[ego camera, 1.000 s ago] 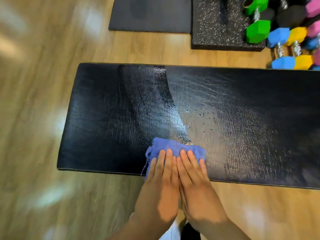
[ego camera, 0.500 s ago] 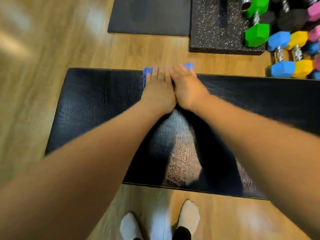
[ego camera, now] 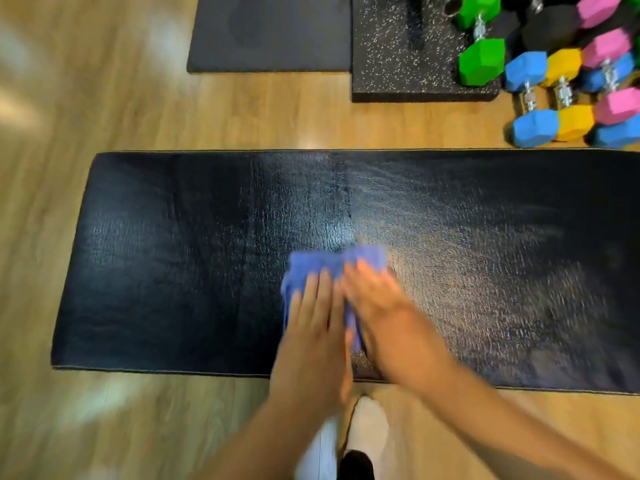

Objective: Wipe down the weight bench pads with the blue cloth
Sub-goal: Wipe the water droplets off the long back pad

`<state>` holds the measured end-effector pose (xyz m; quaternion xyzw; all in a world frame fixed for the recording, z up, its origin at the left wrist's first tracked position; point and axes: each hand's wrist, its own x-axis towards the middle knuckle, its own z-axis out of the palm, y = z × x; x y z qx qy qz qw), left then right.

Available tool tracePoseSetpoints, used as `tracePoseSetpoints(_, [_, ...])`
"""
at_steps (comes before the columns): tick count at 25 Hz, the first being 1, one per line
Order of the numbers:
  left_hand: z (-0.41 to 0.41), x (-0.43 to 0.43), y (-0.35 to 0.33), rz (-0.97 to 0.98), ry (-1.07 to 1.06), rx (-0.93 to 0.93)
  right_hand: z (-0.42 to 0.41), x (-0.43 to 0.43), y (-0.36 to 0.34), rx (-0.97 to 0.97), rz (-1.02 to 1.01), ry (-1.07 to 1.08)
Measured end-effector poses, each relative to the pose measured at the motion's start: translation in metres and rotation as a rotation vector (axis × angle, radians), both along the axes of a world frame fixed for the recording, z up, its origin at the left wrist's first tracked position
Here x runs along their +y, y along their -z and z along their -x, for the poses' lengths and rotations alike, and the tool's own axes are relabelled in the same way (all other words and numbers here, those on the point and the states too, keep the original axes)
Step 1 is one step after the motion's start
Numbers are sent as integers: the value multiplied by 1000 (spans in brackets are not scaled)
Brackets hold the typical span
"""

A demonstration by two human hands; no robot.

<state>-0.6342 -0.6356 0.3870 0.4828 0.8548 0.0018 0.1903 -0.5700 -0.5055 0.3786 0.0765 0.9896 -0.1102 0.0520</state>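
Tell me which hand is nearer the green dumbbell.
Right. The green dumbbell sits far up-right of both; the right hand is on that side, the left hand beside it, farther off.

Nothing readable here tbh: the black bench pad (ego camera: 173, 254) carries no legible print, and the coloured dumbbells (ego camera: 535, 128) up at 1 o'clock are too blurry for any numbers.
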Motion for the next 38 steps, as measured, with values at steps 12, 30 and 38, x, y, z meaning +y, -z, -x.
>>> tracePoseSetpoints(12, [-7, 53, -4, 80, -11, 69, -1, 35, 13, -39, 35, 184])
tracePoseSetpoints(30, [24, 57, -15, 63, 9, 130, 21, 41, -5, 41, 60, 223])
tracePoseSetpoints(38, [121, 24, -12, 13, -105, 83, 128, 6, -17, -140, 25, 245])
